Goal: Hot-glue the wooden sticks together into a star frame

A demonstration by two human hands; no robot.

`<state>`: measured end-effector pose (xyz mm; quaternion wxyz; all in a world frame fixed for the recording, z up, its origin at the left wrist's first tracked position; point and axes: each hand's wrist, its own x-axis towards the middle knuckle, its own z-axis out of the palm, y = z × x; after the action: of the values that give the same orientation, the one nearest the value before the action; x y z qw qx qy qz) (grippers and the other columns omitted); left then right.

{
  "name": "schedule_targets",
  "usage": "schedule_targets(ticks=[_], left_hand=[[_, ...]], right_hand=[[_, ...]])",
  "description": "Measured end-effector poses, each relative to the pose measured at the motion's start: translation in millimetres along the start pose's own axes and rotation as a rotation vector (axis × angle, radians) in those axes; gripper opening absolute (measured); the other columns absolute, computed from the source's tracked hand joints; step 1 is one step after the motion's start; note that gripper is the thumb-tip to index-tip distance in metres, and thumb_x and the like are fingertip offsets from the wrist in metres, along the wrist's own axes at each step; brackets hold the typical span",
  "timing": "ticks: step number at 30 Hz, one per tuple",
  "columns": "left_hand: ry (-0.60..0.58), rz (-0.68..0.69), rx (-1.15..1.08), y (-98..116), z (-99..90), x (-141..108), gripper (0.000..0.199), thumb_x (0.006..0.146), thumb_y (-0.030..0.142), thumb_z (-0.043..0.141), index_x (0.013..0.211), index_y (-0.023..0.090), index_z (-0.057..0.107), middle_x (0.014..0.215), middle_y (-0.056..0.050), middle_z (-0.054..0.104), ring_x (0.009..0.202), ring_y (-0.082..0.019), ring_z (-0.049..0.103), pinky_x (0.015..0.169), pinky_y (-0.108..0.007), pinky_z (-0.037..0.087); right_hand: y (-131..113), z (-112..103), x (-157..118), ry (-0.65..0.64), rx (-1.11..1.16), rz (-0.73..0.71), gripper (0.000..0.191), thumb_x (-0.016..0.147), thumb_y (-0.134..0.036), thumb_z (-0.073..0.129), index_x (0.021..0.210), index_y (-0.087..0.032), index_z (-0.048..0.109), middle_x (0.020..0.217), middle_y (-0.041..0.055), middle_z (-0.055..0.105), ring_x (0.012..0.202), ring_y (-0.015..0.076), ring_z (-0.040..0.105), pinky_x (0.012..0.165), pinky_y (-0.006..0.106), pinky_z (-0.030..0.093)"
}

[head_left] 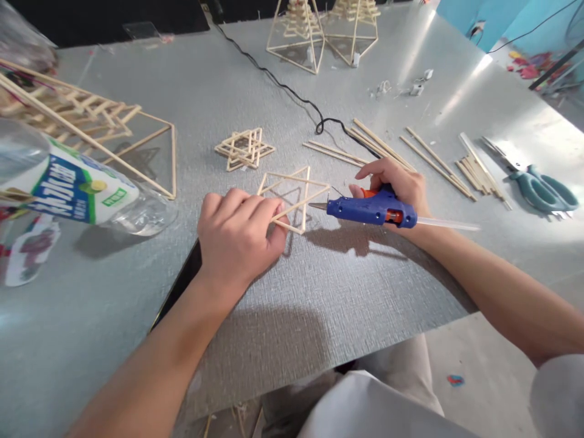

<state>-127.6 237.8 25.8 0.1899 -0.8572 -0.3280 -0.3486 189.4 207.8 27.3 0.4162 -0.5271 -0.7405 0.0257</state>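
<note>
My left hand [241, 237] is closed on the left side of a star-shaped frame of thin wooden sticks [305, 201], its thumb and fingers pinching the sticks. My right hand [399, 185] grips a blue glue gun [371, 208] with an orange trigger. The gun's metal nozzle points left, close to the frame's right side; whether it touches cannot be made out. A clear glue stick [449, 224] juts from the back of the gun. Just behind the frame lies a smaller stack of stick stars [245, 149].
A bottle [82, 182] lies at the left beside a large stick structure [172, 161]. Loose sticks [440, 163] and teal-handled pliers [542, 187] lie at the right. A black cord [283, 85] crosses the table [191, 79]. Two stick pyramids [296, 55] stand at the back.
</note>
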Motion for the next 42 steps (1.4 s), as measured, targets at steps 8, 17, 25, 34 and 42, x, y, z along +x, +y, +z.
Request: schedule_targets(ticks=[8,17,25,34,42], left_hand=[[-0.049,-0.048,0.023,1.1,3.8,-3.0,0.017,0.107,0.025,0.064,0.097,0.027,0.078,0.090,-0.005,0.085,0.089,-0.032,0.070,0.080,-0.048,0.038],[-0.035,-0.117,0.027,1.3,6.1,-5.9,0.019,0.109,0.026,0.064,0.101,0.028,0.082,0.097,-0.007,0.085,0.098,-0.034,0.070,0.086,-0.051,0.040],[-0.023,-0.138,0.046,5.1,6.7,-2.6,0.017,0.106,0.023,0.067,0.102,0.029,0.082,0.096,-0.009,0.084,0.100,-0.037,0.068,0.085,-0.053,0.040],[-0.069,-0.151,0.026,7.7,7.0,-1.1,0.017,0.107,0.022,0.066,0.100,0.025,0.081,0.103,-0.012,0.084,0.100,-0.037,0.070,0.086,-0.053,0.038],[-0.042,-0.115,0.101,9.3,10.0,0.0,0.019,0.106,0.021,0.065,0.096,0.025,0.081,0.097,-0.012,0.083,0.097,-0.036,0.068,0.084,-0.053,0.040]], right_hand=[[1.1,1.5,1.0,0.009,0.010,-0.037,0.017,0.112,-0.051,0.079,0.113,-0.034,0.074,0.075,-0.0005,0.066,0.066,0.0221,0.065,0.067,0.040,0.053],[1.0,3.9,-0.3,0.025,-0.014,0.012,0.026,0.113,-0.060,0.076,0.107,-0.034,0.075,0.073,-0.0004,0.063,0.065,0.0226,0.061,0.066,0.041,0.053],[0.1,10.6,1.1,0.100,-0.087,-0.028,0.015,0.110,-0.043,0.080,0.102,-0.032,0.074,0.073,0.0008,0.066,0.069,0.0234,0.067,0.066,0.039,0.053],[-0.7,13.8,3.3,0.135,-0.125,-0.129,0.009,0.105,-0.032,0.079,0.098,-0.026,0.078,0.072,-0.0008,0.070,0.071,0.0196,0.069,0.065,0.033,0.051],[-2.5,13.2,3.5,0.123,-0.118,-0.119,0.010,0.105,-0.033,0.079,0.098,-0.027,0.079,0.073,0.0002,0.071,0.069,0.0197,0.068,0.065,0.033,0.051]])
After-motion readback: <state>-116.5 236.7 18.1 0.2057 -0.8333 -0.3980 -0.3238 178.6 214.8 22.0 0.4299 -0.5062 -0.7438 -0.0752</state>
